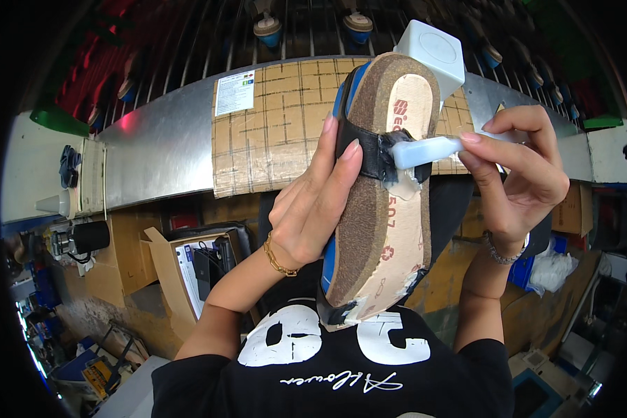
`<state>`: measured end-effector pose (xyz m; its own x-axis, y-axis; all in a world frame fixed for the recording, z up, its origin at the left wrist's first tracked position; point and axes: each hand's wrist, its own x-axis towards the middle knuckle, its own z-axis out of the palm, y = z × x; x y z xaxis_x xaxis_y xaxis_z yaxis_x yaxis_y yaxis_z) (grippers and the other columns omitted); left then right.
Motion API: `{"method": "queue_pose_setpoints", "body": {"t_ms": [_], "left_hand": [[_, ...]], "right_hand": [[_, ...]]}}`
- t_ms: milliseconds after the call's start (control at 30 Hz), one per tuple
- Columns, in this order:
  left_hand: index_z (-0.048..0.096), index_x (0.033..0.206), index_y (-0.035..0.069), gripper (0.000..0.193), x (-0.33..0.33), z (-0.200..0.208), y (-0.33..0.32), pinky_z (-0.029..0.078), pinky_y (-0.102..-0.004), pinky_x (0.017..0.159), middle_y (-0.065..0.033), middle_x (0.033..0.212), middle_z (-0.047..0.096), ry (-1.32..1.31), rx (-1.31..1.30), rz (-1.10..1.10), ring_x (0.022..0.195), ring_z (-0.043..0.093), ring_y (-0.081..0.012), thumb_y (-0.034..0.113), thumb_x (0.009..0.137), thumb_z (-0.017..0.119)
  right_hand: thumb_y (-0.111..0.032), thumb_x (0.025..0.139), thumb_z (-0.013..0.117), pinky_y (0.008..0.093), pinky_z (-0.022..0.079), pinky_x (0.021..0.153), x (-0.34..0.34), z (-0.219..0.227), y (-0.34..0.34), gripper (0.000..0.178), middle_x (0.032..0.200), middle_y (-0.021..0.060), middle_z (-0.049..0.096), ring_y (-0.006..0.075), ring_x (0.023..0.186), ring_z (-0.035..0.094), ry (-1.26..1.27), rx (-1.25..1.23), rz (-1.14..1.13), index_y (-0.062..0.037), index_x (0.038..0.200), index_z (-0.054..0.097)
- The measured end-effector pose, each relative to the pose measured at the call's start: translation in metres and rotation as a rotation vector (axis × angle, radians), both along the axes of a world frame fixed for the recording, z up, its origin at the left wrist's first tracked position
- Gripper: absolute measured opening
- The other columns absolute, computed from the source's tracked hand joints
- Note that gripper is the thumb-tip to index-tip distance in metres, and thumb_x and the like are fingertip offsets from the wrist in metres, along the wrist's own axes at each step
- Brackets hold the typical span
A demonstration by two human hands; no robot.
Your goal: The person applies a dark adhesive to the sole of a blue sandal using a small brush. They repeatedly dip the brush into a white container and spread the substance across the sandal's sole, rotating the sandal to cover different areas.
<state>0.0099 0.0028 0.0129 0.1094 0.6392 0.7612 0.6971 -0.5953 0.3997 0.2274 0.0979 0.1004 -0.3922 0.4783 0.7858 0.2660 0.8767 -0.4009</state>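
Note:
My left hand [312, 202] grips the side of an unfinished cork sandal [361, 237], its fingers and thumb at the black strap [369, 153]. The sandal is held underside up, with a blue last showing along its left edge. A beige strip with red print runs down the middle of the underside. My right hand [526, 167] pinches a pale, flat brush [428, 150] between thumb and fingers. The brush's broad end rests against the folded-over strap end, where a whitish, wet-looking smear [404, 187] lies on the beige strip.
A white square plastic container [433, 59] stands behind the sandal. Brown cardboard [272, 139] with a printed label covers part of the metal bench [160, 153]. Beyond it, sandals on blue lasts [359, 29] sit on a rack of dark bars. An open carton [171, 272] stands at lower left.

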Motion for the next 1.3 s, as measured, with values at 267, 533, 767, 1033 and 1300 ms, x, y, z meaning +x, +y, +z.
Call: {"method": "queue_pose_setpoints", "body": {"t_ms": [267,533,767,1033,1300], "left_hand": [[0.032,0.149,0.001,0.073,-0.003,0.0,-0.004,0.056,-0.0366,0.092,-0.0397,0.148,0.034,-0.014,-0.045,-0.021,0.122,0.06,-0.0404,-0.004,0.086,0.068],[0.028,0.151,0.002,0.065,-0.011,-0.009,-0.01,0.053,-0.0386,0.098,-0.0412,0.152,0.027,-0.148,-0.487,0.028,0.122,0.059,-0.0436,-0.001,0.094,0.058],[0.04,0.143,-0.011,0.074,-0.015,-0.019,0.012,0.06,-0.031,0.074,-0.0451,0.139,0.042,-0.016,0.1,0.216,0.1,0.071,-0.0388,0.007,0.081,0.078],[0.038,0.147,-0.005,0.071,-0.008,0.006,0.007,0.06,-0.0345,0.081,-0.0448,0.144,0.036,0.017,0.073,0.163,0.106,0.068,-0.0423,-0.003,0.084,0.07],[0.05,0.139,-0.007,0.064,-0.01,-0.002,0.015,0.061,-0.0306,0.072,-0.0435,0.137,0.045,0.006,0.226,0.23,0.101,0.072,-0.0378,0.001,0.081,0.076]], "right_hand": [[-0.002,0.057,0.08,0.0269,0.04,0.072,0.009,0.013,-0.007,0.031,0.088,0.0103,0.06,0.0196,0.081,0.055,-0.117,-0.206,0.113,-0.005,0.088,0.08],[-0.001,0.072,0.076,0.0273,0.041,0.072,-0.01,0.004,-0.008,0.021,0.087,0.0085,0.059,0.0177,0.083,0.055,0.07,-0.323,-0.022,-0.0017,0.093,0.078],[0.002,0.07,0.079,0.0241,0.043,0.066,-0.015,-0.004,-0.035,0.025,0.08,0.0037,0.062,0.012,0.073,0.057,0.093,-0.394,-0.016,-0.0092,0.092,0.082],[0.0,0.065,0.084,0.0237,0.041,0.064,-0.022,-0.001,-0.037,0.032,0.084,0.0035,0.063,0.0119,0.071,0.055,0.009,0.015,-0.249,-0.0125,0.095,0.082],[-0.001,0.063,0.086,0.0233,0.041,0.063,-0.022,-0.007,-0.028,0.034,0.088,0.0034,0.063,0.0128,0.074,0.055,0.074,0.005,-0.147,-0.0142,0.094,0.082]]}}
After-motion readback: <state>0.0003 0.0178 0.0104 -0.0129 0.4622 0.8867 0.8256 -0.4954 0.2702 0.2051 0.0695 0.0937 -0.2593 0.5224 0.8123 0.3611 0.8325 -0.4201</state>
